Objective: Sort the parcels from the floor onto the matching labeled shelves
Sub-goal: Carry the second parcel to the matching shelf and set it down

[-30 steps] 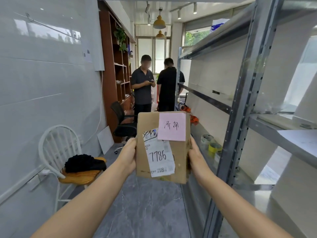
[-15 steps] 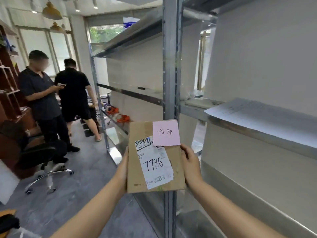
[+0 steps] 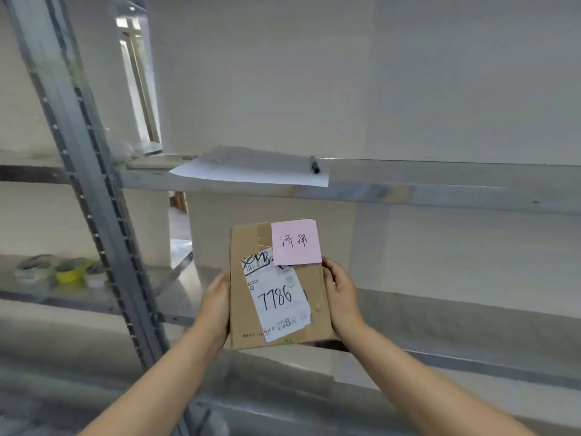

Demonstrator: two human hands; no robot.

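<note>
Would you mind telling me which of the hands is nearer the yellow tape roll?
Left. The left hand, on the parcel's left edge, faces the tape roll; the right hand grips the far edge.

I could not see the fingers of my left hand (image 3: 217, 305) behind the parcel (image 3: 248, 322). The pink note (image 3: 296, 242) covered part of its white label (image 3: 278, 298), whose small print was unreadable. Tape rolls (image 3: 67, 270) on the left shelf were blurred.
</note>
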